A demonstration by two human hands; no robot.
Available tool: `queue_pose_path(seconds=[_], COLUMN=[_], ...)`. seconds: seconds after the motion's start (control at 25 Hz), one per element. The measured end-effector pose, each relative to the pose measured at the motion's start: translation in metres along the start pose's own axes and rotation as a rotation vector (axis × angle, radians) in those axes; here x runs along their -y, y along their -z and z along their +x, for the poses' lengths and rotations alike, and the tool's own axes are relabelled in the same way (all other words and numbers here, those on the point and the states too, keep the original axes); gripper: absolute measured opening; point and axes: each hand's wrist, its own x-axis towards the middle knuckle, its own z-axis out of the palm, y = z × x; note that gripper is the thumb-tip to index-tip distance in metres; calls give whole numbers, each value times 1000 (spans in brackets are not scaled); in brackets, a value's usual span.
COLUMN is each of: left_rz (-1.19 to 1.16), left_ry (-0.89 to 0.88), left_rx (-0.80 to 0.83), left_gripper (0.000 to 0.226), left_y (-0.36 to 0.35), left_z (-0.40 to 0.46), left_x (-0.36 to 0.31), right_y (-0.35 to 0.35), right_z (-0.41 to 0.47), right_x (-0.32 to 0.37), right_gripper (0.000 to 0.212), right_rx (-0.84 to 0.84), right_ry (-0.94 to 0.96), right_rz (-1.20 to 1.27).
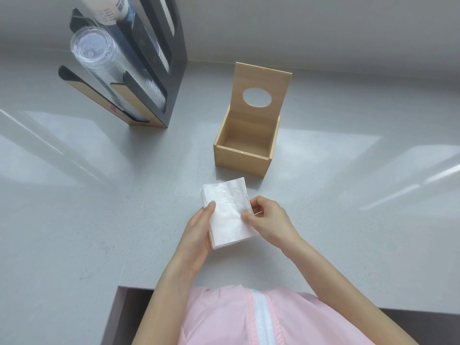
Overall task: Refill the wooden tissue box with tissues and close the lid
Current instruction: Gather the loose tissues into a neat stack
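Grey speckled countertop [74,220] fills nearly the whole view, with pale window glare streaked across it at 9 and 3 o'clock, and a plain wall is seen behind it at 12 o'clock. At 6 o'clock the counter edge is cut by a dark recess, and a pink zipped garment [249,317] is seen there, cropped by the bottom edge.

At 11 o'clock a black cup dispenser [171,58] is stood on the counter; its top is cut off by the frame. A sleeve of clear plastic cups [107,63] is held slanted in it, and a white stack of cups above it is only partly visible, its printing too blurred to be read.

Just above centre, toward 1 o'clock, the wooden tissue box [242,160] is set on the counter, empty, with its lid [261,78] raised upright at the back; a round hole is cut through the lid.

Below the box, near it but apart, a stack of white tissues [227,207] is held between both hands above the counter. The left hand [196,232] is wrapped around the stack's left edge from beneath, thumb on top. The right hand [271,220] is closed on the right edge, thumb pressed on the upper sheet; its fingertips are hidden under the stack. An embossed pattern on the top sheet is faint.
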Motion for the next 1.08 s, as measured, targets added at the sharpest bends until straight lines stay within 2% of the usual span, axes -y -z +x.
queue_pose_path(seconds=[0.2, 0.32, 0.44, 0.56, 0.68, 0.88, 1.08], left_rz=[144, 55, -60, -120, -130, 16, 366], left_ry=[-66, -62, -90, -124, -157, -219, -215], left_rx=[-58, -31, 15, 34, 66, 3, -79], left_gripper=[25, 23, 24, 22, 22, 16, 16], left_y=[-2, -3, -4, -9, -10, -3, -4], left_z=[1, 1, 2, 1, 0, 4, 13], left_x=[2, -2, -7, -9, -11, -23, -34], right_y=[0, 2, 5, 2, 4, 26, 39], right_z=[1, -1, -1, -3, -4, -3, -4], right_x=[0, -1, -7, -12, -10, -10, -11], right_gripper=[7, 31, 43, 26, 4, 10, 5], right_rx=[0, -42, 77, 166, 71, -21, -82], right_ry=[-7, -42, -153, -158, -104, -15, 42], right_rz=[-7, 53, 283, 458, 457, 324, 274])
